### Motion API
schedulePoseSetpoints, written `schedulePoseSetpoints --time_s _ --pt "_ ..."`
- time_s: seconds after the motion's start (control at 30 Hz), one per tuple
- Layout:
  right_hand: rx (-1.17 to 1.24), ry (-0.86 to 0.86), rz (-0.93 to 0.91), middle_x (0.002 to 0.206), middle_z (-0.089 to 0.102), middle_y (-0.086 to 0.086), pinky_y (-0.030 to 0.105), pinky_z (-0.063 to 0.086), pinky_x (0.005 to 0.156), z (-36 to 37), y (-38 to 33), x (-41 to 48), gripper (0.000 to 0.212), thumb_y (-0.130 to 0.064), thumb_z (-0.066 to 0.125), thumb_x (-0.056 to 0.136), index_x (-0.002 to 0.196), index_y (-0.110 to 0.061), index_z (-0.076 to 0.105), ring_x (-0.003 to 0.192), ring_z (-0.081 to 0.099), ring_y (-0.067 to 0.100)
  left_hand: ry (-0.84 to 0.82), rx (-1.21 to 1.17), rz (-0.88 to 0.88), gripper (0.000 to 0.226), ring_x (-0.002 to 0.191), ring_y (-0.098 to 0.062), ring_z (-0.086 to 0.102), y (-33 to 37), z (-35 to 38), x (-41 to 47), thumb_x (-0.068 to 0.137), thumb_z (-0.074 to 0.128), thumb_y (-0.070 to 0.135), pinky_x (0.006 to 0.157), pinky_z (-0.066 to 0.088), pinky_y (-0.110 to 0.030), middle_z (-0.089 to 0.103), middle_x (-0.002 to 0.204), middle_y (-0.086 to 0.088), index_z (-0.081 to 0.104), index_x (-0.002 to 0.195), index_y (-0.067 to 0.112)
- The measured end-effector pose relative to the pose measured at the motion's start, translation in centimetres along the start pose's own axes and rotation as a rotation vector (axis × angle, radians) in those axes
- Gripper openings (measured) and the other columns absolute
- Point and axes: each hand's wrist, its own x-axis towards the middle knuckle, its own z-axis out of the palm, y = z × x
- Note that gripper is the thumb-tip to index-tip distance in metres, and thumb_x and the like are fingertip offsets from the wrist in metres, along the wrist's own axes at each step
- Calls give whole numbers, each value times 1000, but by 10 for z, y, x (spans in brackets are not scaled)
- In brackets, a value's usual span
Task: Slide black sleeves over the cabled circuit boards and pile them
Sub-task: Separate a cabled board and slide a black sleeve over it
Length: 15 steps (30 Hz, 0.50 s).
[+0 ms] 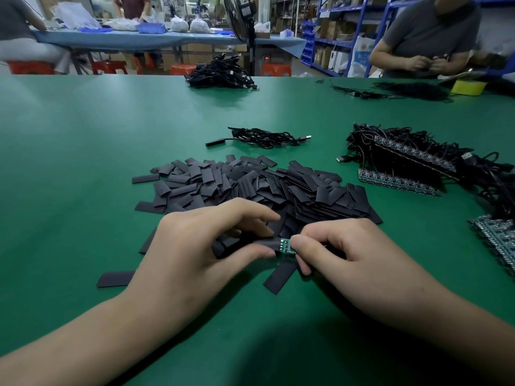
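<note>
Left hand [200,246] grips a sleeve [242,246]; right hand [348,249] pinches a board [287,245] at the sleeve's mouth, mostly exposed. Finished pile [262,137] appears small; a large unsleeved heap [412,162] remains.

A green bench [83,162] carries a yellow block [468,87] at its far right, and behind it stand a black fan [245,12], red stools [30,67], a blue-covered table [139,40] and blue shelving [361,20].
</note>
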Motion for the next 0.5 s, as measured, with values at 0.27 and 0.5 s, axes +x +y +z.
schedulePoseSetpoints --time_s 0.27,0.5 --pt "295 -155 136 48 43 -8 28 28 49 -4 4 3 43 -49 51 95 72 -14 63 46 34 10 20 81 114 22 87 -4 68 1 1 -1 81 82 27 77 54 -27 73 95 13 76 101 18" --pt "19 -70 12 49 43 -8 21 32 49 -4 -3 -1 39 -44 50 98 71 -20 64 46 38 6 4 25 19 24 88 6 68 4 -1 -1 80 82 31 78 55 -23 73 93 20 75 100 22"
